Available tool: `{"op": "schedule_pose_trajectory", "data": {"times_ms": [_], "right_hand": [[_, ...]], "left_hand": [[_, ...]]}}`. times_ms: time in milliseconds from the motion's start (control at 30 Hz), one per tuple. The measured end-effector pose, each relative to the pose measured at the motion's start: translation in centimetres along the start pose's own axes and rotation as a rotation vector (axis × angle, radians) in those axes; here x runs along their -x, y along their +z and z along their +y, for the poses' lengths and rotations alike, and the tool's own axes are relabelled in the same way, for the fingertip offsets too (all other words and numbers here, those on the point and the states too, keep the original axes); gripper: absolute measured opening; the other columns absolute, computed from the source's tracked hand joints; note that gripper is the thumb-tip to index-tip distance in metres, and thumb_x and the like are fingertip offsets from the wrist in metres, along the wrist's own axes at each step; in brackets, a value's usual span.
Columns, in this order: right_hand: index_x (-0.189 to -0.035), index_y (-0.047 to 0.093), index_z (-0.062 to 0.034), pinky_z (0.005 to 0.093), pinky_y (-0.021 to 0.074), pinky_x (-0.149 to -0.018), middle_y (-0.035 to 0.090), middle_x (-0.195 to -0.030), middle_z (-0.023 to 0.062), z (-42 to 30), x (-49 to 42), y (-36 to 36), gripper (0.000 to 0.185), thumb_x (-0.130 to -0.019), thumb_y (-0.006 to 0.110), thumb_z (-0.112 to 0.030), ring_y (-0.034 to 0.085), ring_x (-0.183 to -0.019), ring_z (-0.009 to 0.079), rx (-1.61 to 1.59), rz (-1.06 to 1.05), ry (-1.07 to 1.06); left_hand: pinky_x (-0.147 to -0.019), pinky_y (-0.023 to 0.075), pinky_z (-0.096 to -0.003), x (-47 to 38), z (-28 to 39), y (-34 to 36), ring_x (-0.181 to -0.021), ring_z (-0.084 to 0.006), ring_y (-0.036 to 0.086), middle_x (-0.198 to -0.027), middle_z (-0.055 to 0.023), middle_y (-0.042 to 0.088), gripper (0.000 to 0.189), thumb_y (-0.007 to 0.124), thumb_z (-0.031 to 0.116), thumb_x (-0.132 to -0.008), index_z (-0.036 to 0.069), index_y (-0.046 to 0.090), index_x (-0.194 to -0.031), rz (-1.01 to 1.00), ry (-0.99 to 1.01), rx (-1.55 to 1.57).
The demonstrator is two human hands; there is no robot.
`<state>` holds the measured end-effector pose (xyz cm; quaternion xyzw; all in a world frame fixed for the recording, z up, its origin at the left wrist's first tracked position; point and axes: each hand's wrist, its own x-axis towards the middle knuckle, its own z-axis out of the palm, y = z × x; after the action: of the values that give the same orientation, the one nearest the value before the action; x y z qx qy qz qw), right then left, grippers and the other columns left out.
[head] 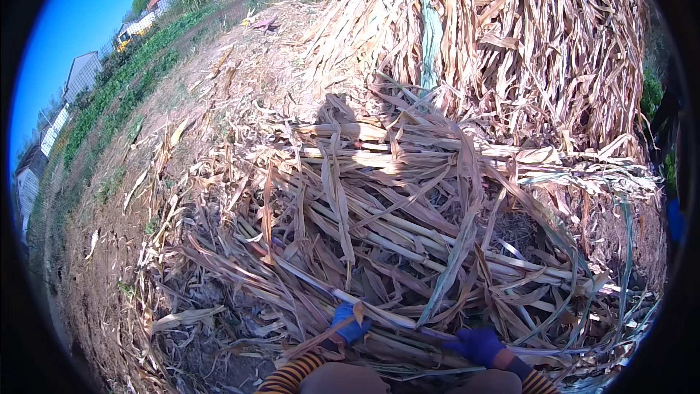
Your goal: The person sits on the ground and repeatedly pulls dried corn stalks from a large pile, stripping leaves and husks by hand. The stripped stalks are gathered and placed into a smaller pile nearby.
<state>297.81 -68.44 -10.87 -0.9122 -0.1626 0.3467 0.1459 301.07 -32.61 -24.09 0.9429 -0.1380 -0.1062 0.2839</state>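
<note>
My left hand (351, 324), in a blue glove, is closed around dry corn stalks (377, 313) low in the middle of the view. A dry leaf crosses that glove, and its fingertips are hidden among the stalks. To its right, my right hand (477, 346), in a darker blue-purple glove, grips the same layer of stalks. Its fingers are partly covered. The stalks lie on the ground before my knees, roughly side by side, with brown and some greenish leaves tangled over them.
A tall stack of dry corn stalks (525, 54) stands at the back right. Loose leaf litter (180, 197) covers bare soil on the left. Further off are a green crop strip (120, 93), a wire fence, low buildings and a yellow vehicle (124, 39).
</note>
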Motion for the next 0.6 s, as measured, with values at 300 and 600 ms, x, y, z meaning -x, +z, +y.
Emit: {"op": "schedule_pose_trajectory", "data": {"times_ms": [300, 600], "right_hand": [[-0.122, 0.064, -0.0102, 0.0477, 0.0531, -0.084, 0.069, -0.105, 0.0215, -3.3, -5.8, 1.5, 0.05, -0.092, 0.061, -0.05, 0.068, -0.095, 0.0385, -0.353, 0.129, -0.059], [-0.115, 0.061, -0.0071, 0.0482, 0.0508, -0.086, 0.064, -0.108, 0.0187, -1.9, -6.3, 4.0, 0.032, -0.095, 0.059, -0.032, 0.064, -0.1, 0.0391, -0.102, 0.229, -0.367]], "left_hand": [[-0.077, 0.0517, -0.0479, 3.9, -0.1, -3.5, -0.092, -0.0365, 0.065, -0.098, -0.0171, 0.069, 0.024, 0.067, 0.027, -0.086, 0.008, 0.071, -0.099, 0.262, -0.044, -0.009], [-0.1, 0.0422, -0.0478, -3.4, 4.9, -4.3, -0.103, -0.0374, 0.062, -0.103, -0.0184, 0.068, 0.049, 0.067, 0.043, -0.087, 0.004, 0.065, -0.118, 0.062, 0.427, -0.159]]}}
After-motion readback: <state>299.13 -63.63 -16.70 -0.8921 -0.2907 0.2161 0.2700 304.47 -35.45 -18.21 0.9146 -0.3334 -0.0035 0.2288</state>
